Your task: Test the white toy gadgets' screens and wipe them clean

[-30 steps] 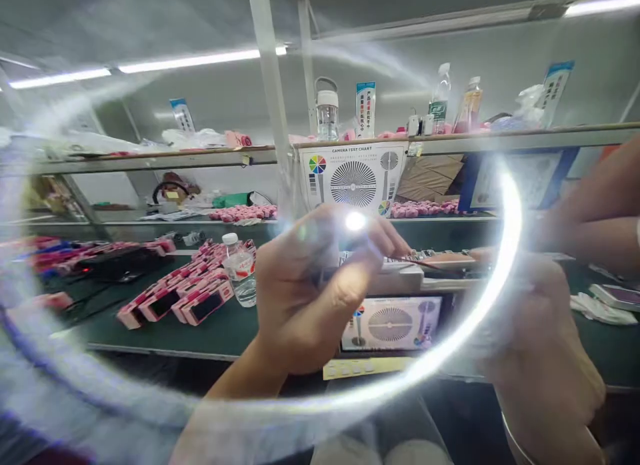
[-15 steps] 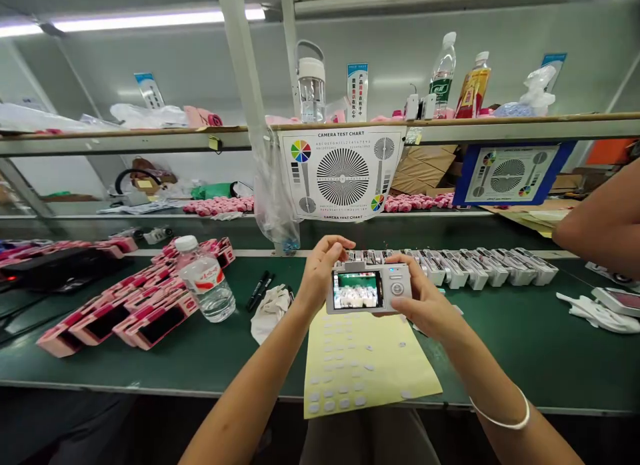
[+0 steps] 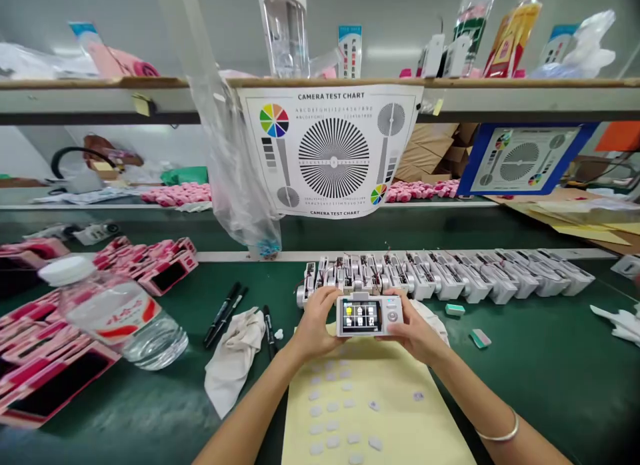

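Observation:
A small silver camera (image 3: 369,315) with a lit menu screen is held between both hands above a yellow sticker sheet (image 3: 380,418). My left hand (image 3: 316,325) grips its left end, fingers curled over the top. My right hand (image 3: 417,331) grips its right end, thumb by the round button. Just behind the camera lies a long row of silver cameras (image 3: 450,275) on the green bench (image 3: 540,365). A camera test chart (image 3: 330,151) hangs from the shelf straight ahead.
A water bottle (image 3: 117,321) lies at the left among pink cameras (image 3: 145,261). A white cloth (image 3: 233,361) and black markers (image 3: 225,313) sit left of the sheet. A clear plastic bag (image 3: 235,178) hangs from a post. A second chart (image 3: 523,159) hangs at right.
The view has moved closer and lower over the bench. The camera's screen changed from a live picture to a menu of icons. Another person's arm at the right edge is out of view.

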Available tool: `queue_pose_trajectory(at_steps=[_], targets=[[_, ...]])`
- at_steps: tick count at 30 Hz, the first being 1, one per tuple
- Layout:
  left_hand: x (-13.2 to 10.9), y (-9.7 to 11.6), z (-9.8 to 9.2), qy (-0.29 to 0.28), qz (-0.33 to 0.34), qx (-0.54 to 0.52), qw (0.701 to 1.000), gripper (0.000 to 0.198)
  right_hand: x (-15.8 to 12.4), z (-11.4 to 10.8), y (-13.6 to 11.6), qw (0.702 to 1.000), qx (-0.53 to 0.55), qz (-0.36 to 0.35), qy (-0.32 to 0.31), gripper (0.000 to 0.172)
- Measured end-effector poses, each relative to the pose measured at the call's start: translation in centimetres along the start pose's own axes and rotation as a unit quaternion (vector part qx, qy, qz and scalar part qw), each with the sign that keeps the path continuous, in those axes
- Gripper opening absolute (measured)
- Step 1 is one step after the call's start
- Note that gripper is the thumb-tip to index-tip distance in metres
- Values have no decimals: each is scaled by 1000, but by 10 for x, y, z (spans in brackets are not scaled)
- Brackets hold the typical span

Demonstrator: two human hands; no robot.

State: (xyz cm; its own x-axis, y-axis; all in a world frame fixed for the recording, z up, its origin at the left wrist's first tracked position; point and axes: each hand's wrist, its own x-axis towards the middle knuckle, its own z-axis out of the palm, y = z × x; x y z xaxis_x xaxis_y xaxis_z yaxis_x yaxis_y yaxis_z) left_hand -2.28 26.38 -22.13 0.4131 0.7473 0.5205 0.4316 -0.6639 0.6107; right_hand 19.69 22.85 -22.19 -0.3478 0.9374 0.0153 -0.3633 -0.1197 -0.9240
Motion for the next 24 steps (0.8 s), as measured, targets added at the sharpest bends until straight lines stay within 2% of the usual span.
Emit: queue_pose_trajectory(at_steps=[4, 7, 13, 19, 24], targets=[[-9, -1, -1, 3, 37, 100, 994, 55, -1, -1, 0, 999, 19, 35, -4, 58], [-12, -1, 1, 17, 37, 145, 989, 57, 0, -5, 1, 998, 52, 46, -9, 52], [-11, -5, 2, 32, 40, 157, 986, 57, 0, -5, 8, 998, 63, 15, 14, 43], [-11, -6, 0, 29, 49, 175, 983, 57, 0, -5, 9, 998, 55, -1, -17, 41], [-11, -5, 0, 36, 55, 178, 982, 58, -1, -6, 9, 999, 52, -7, -8, 42]])
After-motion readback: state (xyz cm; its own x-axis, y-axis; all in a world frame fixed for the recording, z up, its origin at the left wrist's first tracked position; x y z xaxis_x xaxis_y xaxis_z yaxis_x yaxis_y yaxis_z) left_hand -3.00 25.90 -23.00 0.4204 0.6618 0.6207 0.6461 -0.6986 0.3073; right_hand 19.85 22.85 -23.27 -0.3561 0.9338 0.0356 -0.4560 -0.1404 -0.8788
